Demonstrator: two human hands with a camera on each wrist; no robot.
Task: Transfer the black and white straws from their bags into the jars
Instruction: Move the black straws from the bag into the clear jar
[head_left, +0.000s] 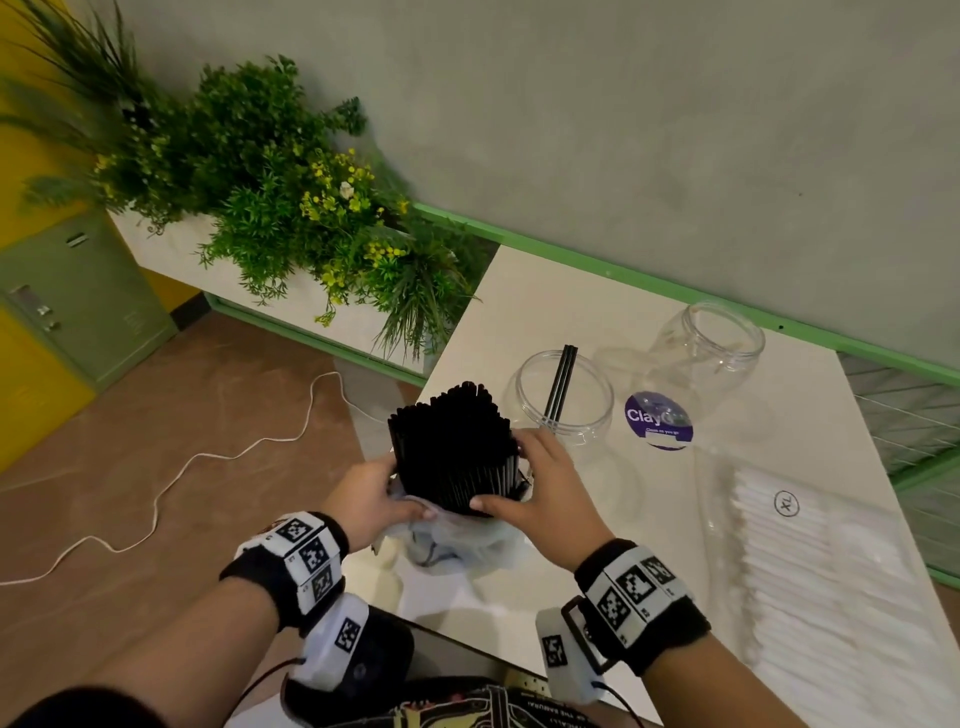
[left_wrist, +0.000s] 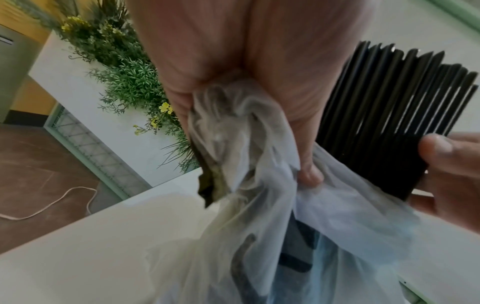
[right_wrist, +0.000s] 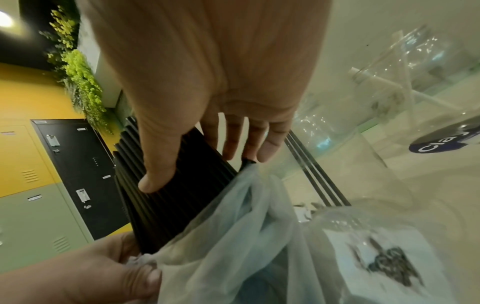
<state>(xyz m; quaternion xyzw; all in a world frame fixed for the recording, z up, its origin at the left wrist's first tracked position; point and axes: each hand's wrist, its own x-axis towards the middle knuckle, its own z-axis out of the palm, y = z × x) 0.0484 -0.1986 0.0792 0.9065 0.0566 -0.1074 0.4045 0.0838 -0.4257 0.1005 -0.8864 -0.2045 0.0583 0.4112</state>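
Both hands engaged: right hand (head_left: 540, 493) grasps black straw bundle (head_left: 454, 447), thumb opposing fingers; left hand (head_left: 371, 499) pinches translucent bag (head_left: 457, 540). Bundle half out of bag. Two open jars (head_left: 563, 397) just behind; near jar holds few straws.

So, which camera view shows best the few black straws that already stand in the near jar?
The head view: the black straws in the jar lean inside the open near jar, seen whole from above. The right wrist view shows only their blurred shafts behind the right hand. The left wrist view does not show them.
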